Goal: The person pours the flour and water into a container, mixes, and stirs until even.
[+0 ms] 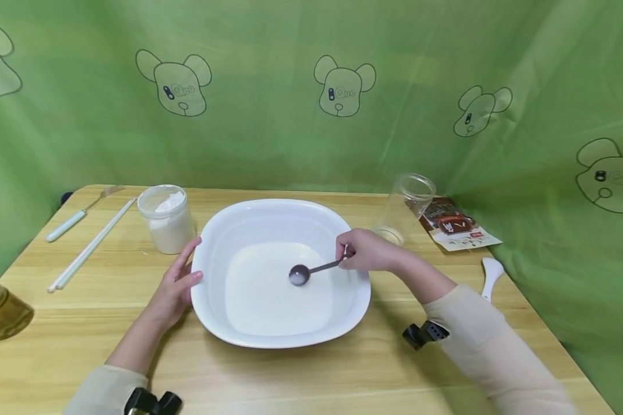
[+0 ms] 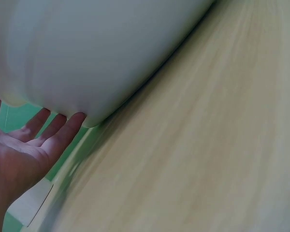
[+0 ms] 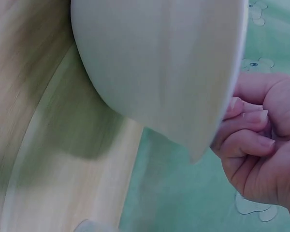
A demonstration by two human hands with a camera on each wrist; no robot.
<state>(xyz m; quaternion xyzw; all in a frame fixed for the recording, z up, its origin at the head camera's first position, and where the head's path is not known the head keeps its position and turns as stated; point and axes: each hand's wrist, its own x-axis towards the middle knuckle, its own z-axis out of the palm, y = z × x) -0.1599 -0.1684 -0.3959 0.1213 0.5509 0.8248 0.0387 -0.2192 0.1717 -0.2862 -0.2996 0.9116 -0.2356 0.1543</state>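
A white basin (image 1: 280, 340) stands on the wooden table, a white layer covering its bottom; whether that is liquid or powder I cannot tell. My left hand (image 1: 175, 285) supports the basin's left side. In the left wrist view its fairly straight fingers (image 2: 63, 135) touch the outer wall. Over the right rim, my right hand (image 1: 366, 249) pinches the handle of a small dark measuring spoon (image 1: 299, 275). The spoon's round bowl is inside the basin, near the middle, with something white in it. In the right wrist view the basin wall hides the spoon behind my curled fingers (image 3: 249, 142).
Left of the basin are a jar of white powder (image 1: 168, 227), white chopsticks (image 1: 90, 248), a fork (image 1: 67, 225) and a bottle of amber liquid (image 1: 2, 311). To the right lie a tilted clear container (image 1: 402, 207), a printed packet (image 1: 454, 225) and a white scoop-like utensil (image 1: 492, 274).
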